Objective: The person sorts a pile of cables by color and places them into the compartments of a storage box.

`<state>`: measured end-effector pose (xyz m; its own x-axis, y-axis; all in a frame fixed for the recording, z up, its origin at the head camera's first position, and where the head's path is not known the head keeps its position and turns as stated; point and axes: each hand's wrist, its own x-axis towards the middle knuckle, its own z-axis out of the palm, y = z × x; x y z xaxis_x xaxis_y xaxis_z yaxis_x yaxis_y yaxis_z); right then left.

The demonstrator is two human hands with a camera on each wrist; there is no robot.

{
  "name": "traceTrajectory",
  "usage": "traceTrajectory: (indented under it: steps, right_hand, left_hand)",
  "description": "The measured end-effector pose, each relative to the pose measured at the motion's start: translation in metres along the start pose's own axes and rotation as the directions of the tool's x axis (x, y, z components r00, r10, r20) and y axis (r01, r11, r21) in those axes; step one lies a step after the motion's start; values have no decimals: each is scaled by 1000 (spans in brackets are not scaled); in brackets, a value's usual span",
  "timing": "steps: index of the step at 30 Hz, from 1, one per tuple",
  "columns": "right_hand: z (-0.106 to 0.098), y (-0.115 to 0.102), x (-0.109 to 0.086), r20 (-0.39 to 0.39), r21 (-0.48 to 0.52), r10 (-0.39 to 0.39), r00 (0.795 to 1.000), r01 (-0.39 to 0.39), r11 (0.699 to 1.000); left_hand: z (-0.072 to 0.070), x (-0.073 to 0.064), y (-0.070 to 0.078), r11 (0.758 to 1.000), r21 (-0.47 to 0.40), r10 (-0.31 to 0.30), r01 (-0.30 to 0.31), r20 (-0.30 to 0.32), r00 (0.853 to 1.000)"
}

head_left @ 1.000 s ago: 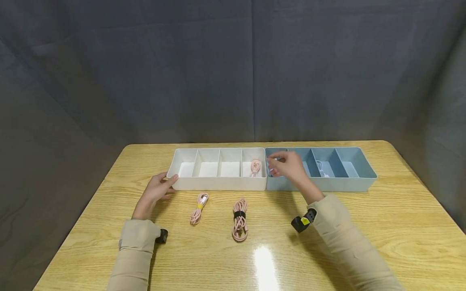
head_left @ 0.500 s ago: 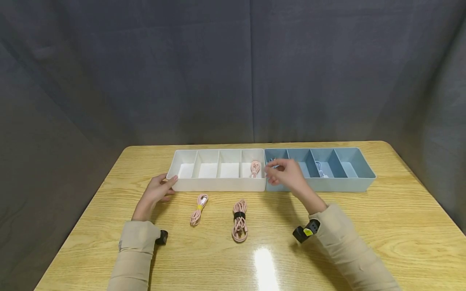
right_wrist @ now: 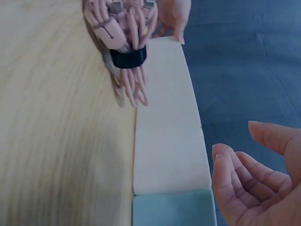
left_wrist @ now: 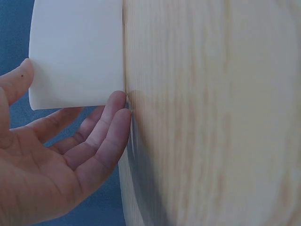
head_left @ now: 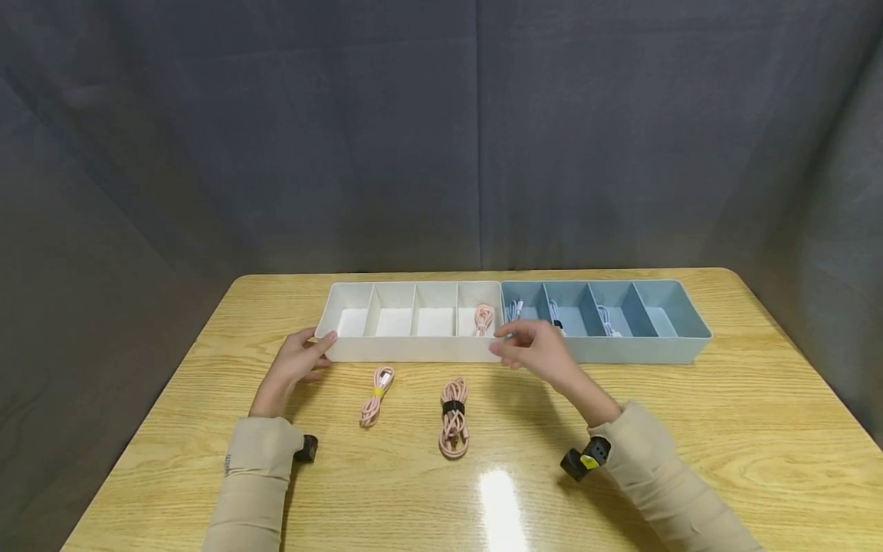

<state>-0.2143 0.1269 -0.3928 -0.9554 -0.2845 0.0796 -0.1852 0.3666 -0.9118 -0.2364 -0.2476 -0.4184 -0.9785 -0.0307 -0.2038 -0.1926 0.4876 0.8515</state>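
Observation:
My left hand rests against the left end of the white divided box. In the left wrist view, its thumb touches the box's edge and its loosely bent fingers lie along the end wall. My right hand hovers in front of the seam between that box and the blue divided box. Nothing is between its thumb and fingers, which stand apart in the right wrist view. A coiled pink cable lies in the white box's rightmost compartment. Coiled light cables sit in the blue box's leftmost compartment and the two beside it.
On the wooden table lie a pink cable with a yellow tie and a thicker pink cable with a black strap. A dark curtain hangs behind the table.
My right hand has drawn back from over the blue box's left compartment towards the front, baring the cables there. The left hand has stayed at the white box.

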Motion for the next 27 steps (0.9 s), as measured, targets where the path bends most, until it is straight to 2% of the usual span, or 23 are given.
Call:
traceTrajectory:
  steps: [8, 14, 18, 27]
  right_hand:
    - [9, 8, -5, 26, -58, -87, 996, 89, 994]
    - [17, 15, -8, 95, -45, -151, 984, 156, 987]
    - [23, 17, -11, 146, -39, -149, 978, 156, 987]
    - [36, 21, -14, 199, -151, -112, 974, 143, 978]
  left_hand:
    - [0, 1, 0, 1000, -2, -15, 15, -8, 1000]
    - [0, 1, -1, 1000, -2, -23, 23, -6, 1000]
    - [0, 1, -1, 1000, -4, -19, 19, -1, 1000]
    - [-1, 0, -1, 1000, -2, -5, 5, 2, 1000]
